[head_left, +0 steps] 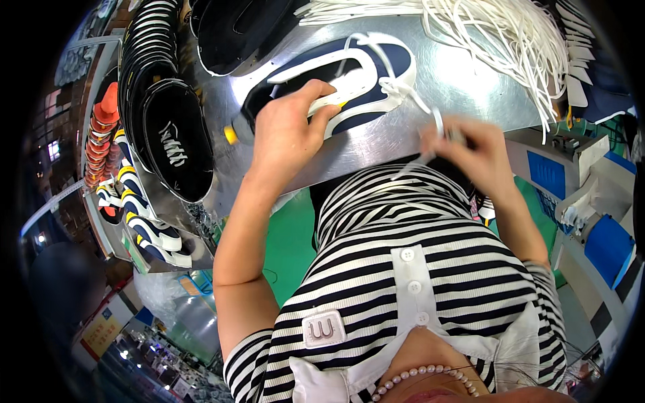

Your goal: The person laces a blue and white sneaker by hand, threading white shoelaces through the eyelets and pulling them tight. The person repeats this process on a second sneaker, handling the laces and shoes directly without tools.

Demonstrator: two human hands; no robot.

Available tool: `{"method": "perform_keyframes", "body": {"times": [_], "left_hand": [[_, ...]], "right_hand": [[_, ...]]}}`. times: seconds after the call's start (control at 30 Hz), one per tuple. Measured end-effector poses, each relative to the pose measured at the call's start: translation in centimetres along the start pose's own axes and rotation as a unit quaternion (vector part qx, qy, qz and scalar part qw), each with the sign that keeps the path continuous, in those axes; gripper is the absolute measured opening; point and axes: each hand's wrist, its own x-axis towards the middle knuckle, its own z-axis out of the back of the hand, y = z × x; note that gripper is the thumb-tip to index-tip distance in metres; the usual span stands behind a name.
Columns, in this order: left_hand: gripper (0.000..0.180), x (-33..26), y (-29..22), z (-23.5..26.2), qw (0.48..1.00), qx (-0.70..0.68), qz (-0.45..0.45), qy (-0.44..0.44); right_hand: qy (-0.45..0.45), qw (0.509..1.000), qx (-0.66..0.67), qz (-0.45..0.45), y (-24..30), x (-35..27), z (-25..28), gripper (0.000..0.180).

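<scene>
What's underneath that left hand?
Under the left hand is a navy-and-white shoe upper, over the metal table. Much of it shows, with a white lace at one end; whatever the hand covers cannot be seen.

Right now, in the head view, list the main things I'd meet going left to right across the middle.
Orange stack, stack of black shoe parts, navy-and-white shoe, right hand, small blue panel, larger blue panel.
</scene>
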Motion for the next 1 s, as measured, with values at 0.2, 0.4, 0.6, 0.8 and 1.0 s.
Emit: {"method": "perform_keyframes", "body": {"times": [0.2, 0.4, 0.6, 0.8, 1.0], "left_hand": [[0.026, 0.5, -1.5, 0.8, 0.991, 0.094, -0.079, 0.048], [0.020, 2.3, -3.3, -0.2, 0.986, 0.130, -0.106, 0.018], [0.026, 4.3, -2.3, -2.2, 0.997, 0.039, 0.044, 0.051], [0.024, 4.8, -1.2, -2.9, 0.998, 0.018, 0.050, 0.022], [0.025, 4.7, -0.8, -3.2, 0.999, 0.000, 0.035, -0.004]], "right_hand": [[-0.004, 0.993, 0.000, 0.121, 1.1, 9.4, -1.3, 0.023], [0.063, 0.989, 0.011, 0.134, 0.9, 12.9, -0.6, 0.019], [-0.057, 0.987, -0.032, 0.150, -0.6, 13.2, -1.0, 0.036], [-0.028, 0.999, -0.017, 0.042, -0.5, 7.2, -1.2, 0.013], [-0.025, 0.997, -0.045, 0.062, -2.1, 6.1, -2.3, 0.017]]}}
